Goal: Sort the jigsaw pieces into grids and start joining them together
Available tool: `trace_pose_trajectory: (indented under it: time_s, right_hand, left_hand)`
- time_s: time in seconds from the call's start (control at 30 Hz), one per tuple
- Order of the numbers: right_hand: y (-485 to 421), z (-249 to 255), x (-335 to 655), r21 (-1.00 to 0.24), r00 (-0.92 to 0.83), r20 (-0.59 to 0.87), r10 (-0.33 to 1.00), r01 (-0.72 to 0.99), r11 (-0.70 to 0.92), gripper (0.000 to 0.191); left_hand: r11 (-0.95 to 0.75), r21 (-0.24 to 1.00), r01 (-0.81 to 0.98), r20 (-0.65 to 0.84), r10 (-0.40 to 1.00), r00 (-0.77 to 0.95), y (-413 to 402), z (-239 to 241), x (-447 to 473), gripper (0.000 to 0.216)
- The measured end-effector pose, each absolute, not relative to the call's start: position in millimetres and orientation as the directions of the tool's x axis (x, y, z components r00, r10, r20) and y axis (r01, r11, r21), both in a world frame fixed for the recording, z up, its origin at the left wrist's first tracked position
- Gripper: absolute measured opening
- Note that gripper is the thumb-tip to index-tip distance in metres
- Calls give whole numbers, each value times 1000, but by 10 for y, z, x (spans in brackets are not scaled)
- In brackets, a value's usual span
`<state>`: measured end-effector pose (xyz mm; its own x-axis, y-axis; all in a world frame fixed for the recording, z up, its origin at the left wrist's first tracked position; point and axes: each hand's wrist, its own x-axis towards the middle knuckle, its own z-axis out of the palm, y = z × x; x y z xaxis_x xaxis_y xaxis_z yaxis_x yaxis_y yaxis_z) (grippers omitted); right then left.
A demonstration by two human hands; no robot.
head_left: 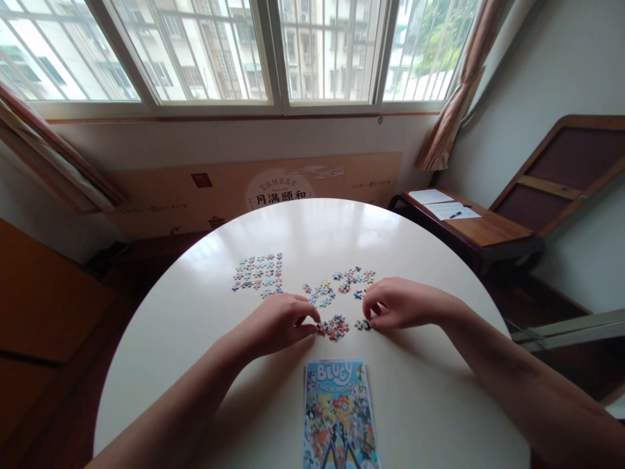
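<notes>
My left hand (288,320) rests at the left edge of a small heap of jigsaw puzzle pieces (336,327). Its thumb and forefinger are curved and slightly apart, touching the outer pieces. My right hand (390,305) has thumb and fingertips pinched at a puzzle piece beside a small cluster of pieces (361,324). Beyond the hands lie loose pieces, one group (321,294) nearer and another group (352,277) farther back. To the left, several pieces are laid out in spaced rows (258,268). A colourful Bluey picture sheet (339,413) lies close to me.
All this sits on a round white table (170,352). A low wooden side table (498,225) with papers (452,210) and a pen stands at the right, near a leaning wooden-framed panel (576,163). Barred windows and a printed long box (219,185) are behind.
</notes>
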<state>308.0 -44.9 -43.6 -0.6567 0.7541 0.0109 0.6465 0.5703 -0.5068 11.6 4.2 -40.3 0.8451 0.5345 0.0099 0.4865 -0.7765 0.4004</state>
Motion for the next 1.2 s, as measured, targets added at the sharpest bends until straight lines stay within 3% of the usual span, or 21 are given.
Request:
trace_pose_trajectory:
  time_s: [0.23, 0.6, 0.73, 0.87, 1.03, 1.2]
  right_hand:
    - [-433, -425, 3150, -509, -606, 67, 793, 663, 549, 26]
    - [-447, -442, 3050, -533, -646, 16, 763, 640, 553, 8]
    - [-484, -388, 3036, -602, -683, 44, 729, 564, 566, 3]
    - [-543, -366, 2951, -699, -684, 135, 717, 447, 558, 6]
    - [-611, -424, 2728, -692, -609, 367, 704, 327, 644, 11]
    - [-685, -473, 2573, -683, -471, 454, 756, 361, 635, 5]
  left_hand:
    - [-770, 398, 498, 47, 559, 828, 94, -425, 66, 16]
    - [-784, 376, 493, 56, 551, 833, -92, -313, 109, 16]
    - [-789, 443, 426, 100, 516, 851, -292, -258, 173, 15]
    - [-706, 554, 441, 140, 601, 787, -424, -207, 242, 13]
    - [-474, 772, 423, 117, 760, 639, -496, -141, 298, 14]
    - [-367, 843, 393, 43, 775, 631, -509, -165, 329, 10]
